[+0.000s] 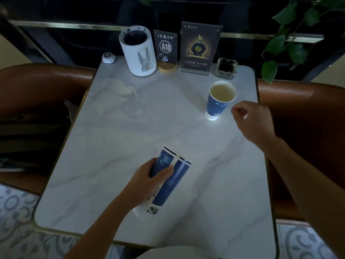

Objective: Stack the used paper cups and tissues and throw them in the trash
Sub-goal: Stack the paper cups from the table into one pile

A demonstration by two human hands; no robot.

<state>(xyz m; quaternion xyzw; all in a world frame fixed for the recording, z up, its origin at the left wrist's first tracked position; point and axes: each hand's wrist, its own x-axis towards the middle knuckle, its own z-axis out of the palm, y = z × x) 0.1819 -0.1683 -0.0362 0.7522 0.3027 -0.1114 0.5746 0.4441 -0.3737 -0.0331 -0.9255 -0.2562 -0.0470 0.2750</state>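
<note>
Table sign (165,47) reads "A10". Your left hand (149,181) grips the tilted stacked cups (169,176) at six o'clock. Your right hand (252,118), loosely curled and empty, hovers beside the upright cup (219,101) at two o'clock.

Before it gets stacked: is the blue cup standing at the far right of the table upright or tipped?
Upright. The blue cup stands on its base on the table, open mouth up, nothing gripping it.

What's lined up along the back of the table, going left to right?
Small white button → white rabbit canister → A10 table sign → bottle advert stand → glass ashtray.
</note>
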